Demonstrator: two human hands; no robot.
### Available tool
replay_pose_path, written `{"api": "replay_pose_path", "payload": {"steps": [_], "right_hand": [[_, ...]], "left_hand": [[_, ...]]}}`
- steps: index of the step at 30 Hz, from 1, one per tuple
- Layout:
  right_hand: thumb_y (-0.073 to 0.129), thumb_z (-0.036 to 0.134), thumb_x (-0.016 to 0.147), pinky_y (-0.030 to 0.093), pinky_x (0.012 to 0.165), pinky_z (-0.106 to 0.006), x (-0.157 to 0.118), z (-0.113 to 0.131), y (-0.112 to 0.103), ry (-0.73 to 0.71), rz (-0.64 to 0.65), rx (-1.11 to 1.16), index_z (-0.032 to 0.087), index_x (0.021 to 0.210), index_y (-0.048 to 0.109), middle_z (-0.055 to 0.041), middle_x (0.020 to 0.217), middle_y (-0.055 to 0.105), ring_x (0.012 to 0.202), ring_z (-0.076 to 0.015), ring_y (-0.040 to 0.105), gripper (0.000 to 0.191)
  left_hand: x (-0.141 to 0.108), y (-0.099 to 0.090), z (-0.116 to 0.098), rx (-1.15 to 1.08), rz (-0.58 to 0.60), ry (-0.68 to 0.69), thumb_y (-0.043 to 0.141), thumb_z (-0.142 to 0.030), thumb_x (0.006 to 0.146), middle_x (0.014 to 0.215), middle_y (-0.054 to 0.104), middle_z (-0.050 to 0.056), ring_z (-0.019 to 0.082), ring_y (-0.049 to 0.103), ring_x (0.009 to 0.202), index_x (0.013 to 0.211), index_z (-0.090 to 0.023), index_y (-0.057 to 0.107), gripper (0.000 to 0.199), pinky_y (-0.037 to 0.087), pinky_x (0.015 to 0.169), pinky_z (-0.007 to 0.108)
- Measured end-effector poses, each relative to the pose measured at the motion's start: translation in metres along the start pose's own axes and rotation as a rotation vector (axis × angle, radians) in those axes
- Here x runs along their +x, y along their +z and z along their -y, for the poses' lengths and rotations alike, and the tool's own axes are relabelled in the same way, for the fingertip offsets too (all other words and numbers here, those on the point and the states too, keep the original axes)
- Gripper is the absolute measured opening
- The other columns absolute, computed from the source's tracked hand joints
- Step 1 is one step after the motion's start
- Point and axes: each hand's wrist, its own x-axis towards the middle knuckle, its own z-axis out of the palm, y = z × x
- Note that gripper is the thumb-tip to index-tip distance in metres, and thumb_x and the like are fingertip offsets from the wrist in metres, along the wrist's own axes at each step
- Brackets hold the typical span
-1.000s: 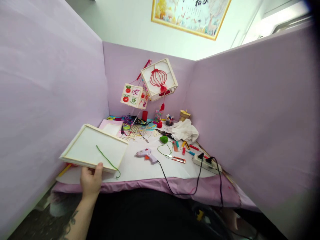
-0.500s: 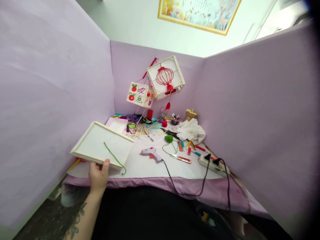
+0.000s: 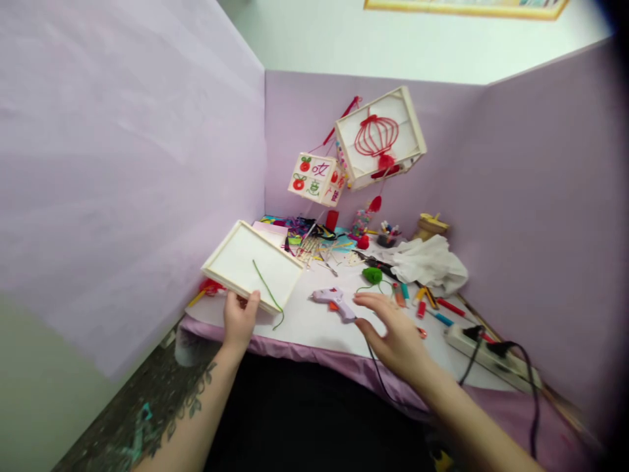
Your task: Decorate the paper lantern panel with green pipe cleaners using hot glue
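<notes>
My left hand (image 3: 240,316) grips the near edge of a white panel with a pale wooden frame (image 3: 253,262), thumb on top and fingers underneath. A length of green yarn (image 3: 266,286) lies across the panel, its end hanging over the near edge. My right hand (image 3: 390,331) is in the air above the table, thumb and fingers apart, holding nothing. Just left of its fingertips lies a lilac hot glue gun (image 3: 331,301) on the white tabletop. A green ball of yarn (image 3: 372,275) sits beyond the right hand.
Two decorated box lanterns (image 3: 378,141) hang at the back. A white power strip (image 3: 491,357) with black plugs lies at the right edge. Markers (image 3: 451,307), a crumpled white cloth (image 3: 430,262) and loose sticks (image 3: 314,249) cover the table's far side. Lilac partitions (image 3: 162,144) enclose it.
My right hand has come into view from the lower right, reaching toward the glue gun. The whole view has shifted, so things appear further right. My left hand still holds the framed panel.
</notes>
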Motion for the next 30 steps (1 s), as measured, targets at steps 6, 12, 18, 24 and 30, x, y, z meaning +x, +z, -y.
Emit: {"api": "replay_pose_path", "payload": {"steps": [6, 12, 18, 24, 30], "right_hand": [[0.058, 0.032, 0.090, 0.051, 0.074, -0.035, 0.018, 0.017, 0.061, -0.053, 0.101, 0.149, 0.020, 0.070, 0.068, -0.0051, 0.072, 0.064, 0.076, -0.0199, 0.061, 0.026], [0.057, 0.029, 0.090, 0.041, 0.101, -0.052, 0.026, 0.034, 0.082, -0.221, 0.060, 0.071, 0.020, 0.126, 0.062, -0.0155, 0.126, 0.051, 0.121, -0.0302, 0.042, 0.038], [0.055, 0.037, 0.090, 0.038, 0.103, -0.055, 0.027, 0.037, 0.098, -0.236, 0.047, -0.013, 0.023, 0.131, 0.058, -0.0152, 0.136, 0.043, 0.127, -0.0336, 0.034, 0.044], [0.053, 0.038, 0.091, 0.036, 0.104, -0.056, 0.024, 0.036, 0.106, -0.231, 0.066, -0.031, 0.024, 0.130, 0.059, -0.0141, 0.140, 0.040, 0.128, -0.0346, 0.031, 0.043], [0.048, 0.034, 0.093, 0.036, 0.106, -0.050, 0.028, 0.036, 0.101, -0.237, -0.049, 0.069, 0.021, 0.130, 0.059, -0.0139, 0.135, 0.042, 0.124, -0.0294, 0.039, 0.041]], "left_hand": [[0.008, 0.012, -0.016, 0.009, -0.012, -0.020, 0.068, -0.043, 0.072, 0.066, 0.055, -0.003, 0.012, 0.052, 0.051, 0.083, -0.019, 0.050, 0.032, 0.043, 0.048, 0.024], [-0.001, 0.015, -0.035, 0.084, 0.041, 0.013, 0.068, -0.040, 0.073, 0.064, 0.056, -0.003, 0.013, 0.053, 0.052, 0.085, -0.018, 0.053, 0.029, 0.043, 0.049, 0.023], [-0.011, 0.010, -0.044, 0.151, 0.103, 0.033, 0.067, -0.040, 0.074, 0.066, 0.056, -0.002, 0.013, 0.054, 0.056, 0.085, -0.019, 0.053, 0.028, 0.044, 0.052, 0.024], [-0.013, 0.011, -0.048, 0.143, 0.116, 0.008, 0.067, -0.040, 0.072, 0.064, 0.055, -0.003, 0.013, 0.053, 0.055, 0.085, -0.019, 0.053, 0.029, 0.044, 0.052, 0.024], [-0.014, 0.012, -0.046, 0.134, 0.134, 0.022, 0.066, -0.040, 0.074, 0.067, 0.057, -0.003, 0.013, 0.055, 0.057, 0.090, -0.018, 0.053, 0.030, 0.045, 0.053, 0.024]]}}
